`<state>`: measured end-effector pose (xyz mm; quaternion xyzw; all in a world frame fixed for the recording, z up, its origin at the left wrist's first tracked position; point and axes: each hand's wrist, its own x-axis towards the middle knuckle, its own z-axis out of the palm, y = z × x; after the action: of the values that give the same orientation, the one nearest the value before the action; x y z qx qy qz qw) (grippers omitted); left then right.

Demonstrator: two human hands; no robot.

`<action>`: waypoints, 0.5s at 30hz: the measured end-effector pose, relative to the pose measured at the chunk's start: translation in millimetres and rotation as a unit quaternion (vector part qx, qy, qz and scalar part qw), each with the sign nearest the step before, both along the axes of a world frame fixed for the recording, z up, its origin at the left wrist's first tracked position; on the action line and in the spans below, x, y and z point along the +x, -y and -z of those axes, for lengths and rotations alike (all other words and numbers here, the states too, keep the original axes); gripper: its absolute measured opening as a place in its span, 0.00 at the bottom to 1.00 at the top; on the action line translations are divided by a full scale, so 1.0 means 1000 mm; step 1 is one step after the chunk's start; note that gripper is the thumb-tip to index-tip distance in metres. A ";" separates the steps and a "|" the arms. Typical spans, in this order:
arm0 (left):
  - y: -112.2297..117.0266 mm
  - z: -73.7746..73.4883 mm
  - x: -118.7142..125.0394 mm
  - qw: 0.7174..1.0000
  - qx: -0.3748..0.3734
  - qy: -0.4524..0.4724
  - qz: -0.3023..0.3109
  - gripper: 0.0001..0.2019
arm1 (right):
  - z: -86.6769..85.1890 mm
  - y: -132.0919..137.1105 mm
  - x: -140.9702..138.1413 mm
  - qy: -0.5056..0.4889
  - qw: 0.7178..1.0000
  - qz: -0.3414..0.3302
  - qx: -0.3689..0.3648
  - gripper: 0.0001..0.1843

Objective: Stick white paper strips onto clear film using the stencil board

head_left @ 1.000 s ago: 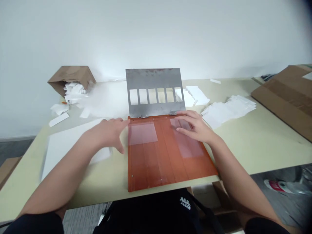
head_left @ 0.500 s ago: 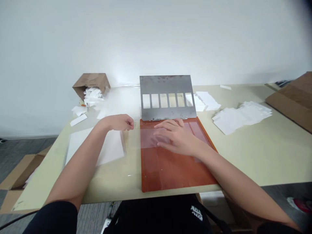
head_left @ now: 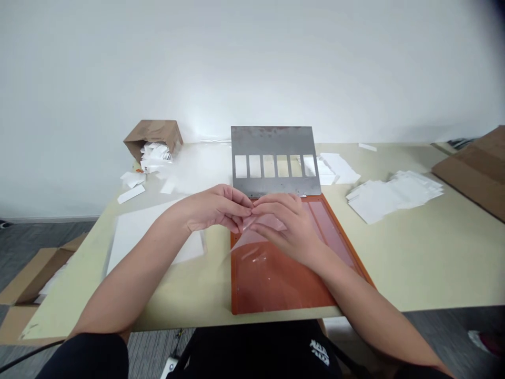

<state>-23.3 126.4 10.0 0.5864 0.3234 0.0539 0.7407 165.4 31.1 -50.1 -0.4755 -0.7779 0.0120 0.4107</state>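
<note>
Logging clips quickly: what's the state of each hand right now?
Left hand: closed, pinching the clear film at its top edge.
Right hand: closed, pinching the same film, above the orange board.

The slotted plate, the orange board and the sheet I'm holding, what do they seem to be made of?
Slotted plate: likely metal, dull grey with brownish stains along the top. Orange board: smooth, rigid, slightly glossy; perhaps plastic or laminate, hard to tell. Clear sheet, pinched by left hand and right hand: thin transparent plastic film, bending and glinting.
</note>
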 end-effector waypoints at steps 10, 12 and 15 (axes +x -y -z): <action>0.006 0.002 0.002 0.998 -0.027 0.011 0.048 0.08 | 0.007 0.005 0.001 0.021 0.998 0.006 0.066 0.06; 0.008 0.003 0.003 0.998 -0.033 0.014 0.045 0.10 | 0.010 0.006 0.000 0.015 0.994 0.014 0.110 0.06; 0.010 0.005 0.006 0.998 -0.043 0.008 0.038 0.12 | 0.013 0.008 -0.001 0.004 0.989 0.021 0.149 0.09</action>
<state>-17.2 116.7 4.6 0.5652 0.2972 0.0162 0.7694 164.1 22.7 -62.6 -0.4249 -0.7627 -0.1146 0.4738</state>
